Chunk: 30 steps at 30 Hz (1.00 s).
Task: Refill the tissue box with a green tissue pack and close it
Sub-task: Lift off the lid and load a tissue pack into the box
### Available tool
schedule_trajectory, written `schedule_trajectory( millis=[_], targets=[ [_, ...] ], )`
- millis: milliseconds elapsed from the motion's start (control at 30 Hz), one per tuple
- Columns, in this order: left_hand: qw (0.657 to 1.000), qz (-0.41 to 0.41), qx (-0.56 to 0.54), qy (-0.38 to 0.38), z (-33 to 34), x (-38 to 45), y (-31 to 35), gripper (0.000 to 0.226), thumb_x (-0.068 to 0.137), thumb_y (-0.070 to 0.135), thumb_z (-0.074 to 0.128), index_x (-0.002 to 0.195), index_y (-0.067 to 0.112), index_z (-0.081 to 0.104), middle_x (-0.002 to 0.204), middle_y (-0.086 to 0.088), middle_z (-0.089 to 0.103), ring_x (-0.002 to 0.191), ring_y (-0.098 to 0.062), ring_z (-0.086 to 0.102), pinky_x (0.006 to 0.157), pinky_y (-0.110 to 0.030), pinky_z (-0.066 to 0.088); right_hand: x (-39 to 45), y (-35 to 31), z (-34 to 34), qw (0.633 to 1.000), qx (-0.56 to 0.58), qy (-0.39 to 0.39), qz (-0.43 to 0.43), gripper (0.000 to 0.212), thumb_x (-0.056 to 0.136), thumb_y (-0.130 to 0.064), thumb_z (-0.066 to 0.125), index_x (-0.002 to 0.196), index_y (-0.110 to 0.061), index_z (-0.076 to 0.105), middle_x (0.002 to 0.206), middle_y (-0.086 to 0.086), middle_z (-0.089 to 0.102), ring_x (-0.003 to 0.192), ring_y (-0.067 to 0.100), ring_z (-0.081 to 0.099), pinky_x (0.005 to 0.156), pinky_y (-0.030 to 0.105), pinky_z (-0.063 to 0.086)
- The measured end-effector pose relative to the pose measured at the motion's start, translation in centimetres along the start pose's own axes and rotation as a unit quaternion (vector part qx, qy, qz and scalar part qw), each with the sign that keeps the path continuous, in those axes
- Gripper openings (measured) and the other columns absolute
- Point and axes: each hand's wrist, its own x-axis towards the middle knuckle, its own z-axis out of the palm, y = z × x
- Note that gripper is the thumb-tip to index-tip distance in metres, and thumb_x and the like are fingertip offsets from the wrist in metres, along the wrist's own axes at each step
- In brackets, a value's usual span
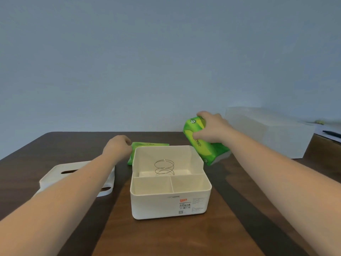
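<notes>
The white tissue box sits open on the dark wooden table, and everything else arranges itself around it. Its near wall carries a printed label with an orange tag. Inside, the near part is split into two small compartments side by side; behind them lies the larger bay, where a wire spring stands upright from the floor.

Left of the box, well apart from it, the white lid lies flat on the table with its slot facing up, partly covered by the person's left forearm, which crosses above it.

At the box's far left corner the left hand is curled into a loose fist, just beside a second green tissue pack lying flat behind the box; whether the fingers actually touch that pack I cannot tell, since the knuckles hide them.

Past the box's far right corner the right hand clasps a green tissue pack from above, fingers wrapped over its top end. The pack is tilted, its lower end down by the table just outside the box's right wall.

Farther right, beyond that pack, a larger white box stands against the pale wall.
</notes>
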Motion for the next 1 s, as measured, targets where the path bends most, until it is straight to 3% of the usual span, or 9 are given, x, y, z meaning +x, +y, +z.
schedule_trajectory(
  millis=[200,367,433,567,767,1000],
  targets=[
    [1.0,-0.011,0.001,-0.009,-0.5,-0.5,-1.0,0.03,0.086,0.016,0.055,0.113,0.012,0.067,0.114,-0.007,0.068,0.1,-0.023,0.061,0.081,-0.034,0.053,-1.4,-4.3,-0.9,0.983,-0.058,0.006,-0.173,0.083,0.07,-0.036,0.07,0.142,-0.047,0.03,0.149,0.004,0.031,0.134,0.032,0.036,0.107,0.048,0.037],
    [1.0,-0.006,0.015,-0.012,-2.1,-1.0,-2.5,0.028,0.088,0.018,0.051,0.11,0.015,0.068,0.114,-0.005,0.068,0.095,-0.019,0.058,0.073,-0.03,0.047,-2.4,-6.5,0.4,0.93,-0.093,-0.162,-0.317,0.084,0.071,-0.029,0.076,0.142,-0.043,0.034,0.142,0.003,0.036,0.132,0.026,0.038,0.109,0.047,0.038],
    [1.0,-0.009,0.014,-0.013,-2.9,-1.3,-3.1,0.027,0.087,0.018,0.05,0.107,0.015,0.069,0.115,-0.004,0.068,0.101,-0.022,0.06,0.073,-0.031,0.048,-2.8,-7.1,1.5,0.911,-0.123,-0.209,-0.333,0.084,0.072,-0.028,0.076,0.142,-0.043,0.034,0.141,0.001,0.036,0.132,0.025,0.037,0.108,0.048,0.039],
    [1.0,-0.012,0.021,-0.007,-4.2,-2.0,-4.3,0.029,0.088,0.017,0.048,0.108,0.014,0.069,0.117,-0.003,0.068,0.108,-0.024,0.06,0.086,-0.033,0.049,-2.9,-7.4,3.3,0.892,-0.187,-0.231,-0.34,0.086,0.074,-0.033,0.076,0.143,-0.05,0.027,0.153,0.001,0.026,0.139,0.028,0.028,0.111,0.052,0.033],
    [1.0,-0.023,0.018,-0.006,-6.2,-2.8,-6.5,0.03,0.091,0.019,0.05,0.115,0.013,0.067,0.12,-0.005,0.066,0.111,-0.024,0.059,0.092,-0.035,0.049,-3.4,-7.3,3.8,0.912,-0.147,-0.233,-0.304,0.077,0.077,-0.035,0.075,0.141,-0.05,0.034,0.154,-0.009,0.032,0.14,0.022,0.032,0.11,0.048,0.038],
    [0.999,-0.032,0.021,-0.007,-8.3,-4.1,-9.8,0.027,0.091,0.021,0.053,0.113,0.014,0.068,0.118,-0.005,0.066,0.096,-0.017,0.053,0.088,-0.032,0.047,-4.2,-8.3,3.4,0.923,-0.128,-0.224,-0.286,0.061,0.079,-0.046,0.071,0.136,-0.042,0.047,0.15,-0.009,0.039,0.137,0.019,0.037,0.11,0.044,0.037]
  ],
)
